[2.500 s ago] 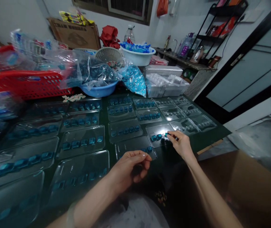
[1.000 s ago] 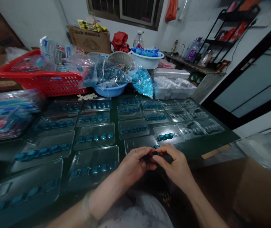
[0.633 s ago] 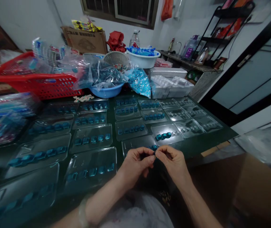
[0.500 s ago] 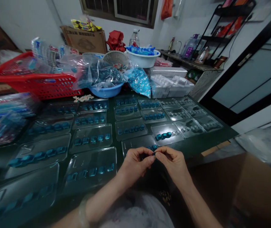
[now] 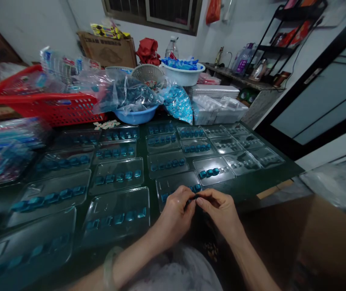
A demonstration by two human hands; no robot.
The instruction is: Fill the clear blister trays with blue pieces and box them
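My left hand (image 5: pixel 177 212) and my right hand (image 5: pixel 219 210) meet at the near edge of a dark table (image 5: pixel 251 184). Their fingertips pinch together around a small dark piece (image 5: pixel 194 197) that I can barely make out. Just beyond them lies a clear plastic blister tray (image 5: pixel 173 184) holding small blue pieces (image 5: pixel 196 188). To its right another tray (image 5: pixel 213 169) carries three blue pieces (image 5: pixel 209 173). Several more clear trays with rows of blue pieces cover the table.
At the back stand a red basket (image 5: pixel 39 101), a blue bowl (image 5: pixel 136 115) under a plastic bag of blue pieces, a white bowl (image 5: pixel 181 74) and stacked clear trays (image 5: pixel 218 107). A brown cardboard box (image 5: pixel 318 238) sits at my right. Filled packs (image 5: pixel 0 149) pile at left.
My right hand came back from the tray with three blue pieces to meet my left hand. Both hands now pinch closer together and slightly lower over the near tray.
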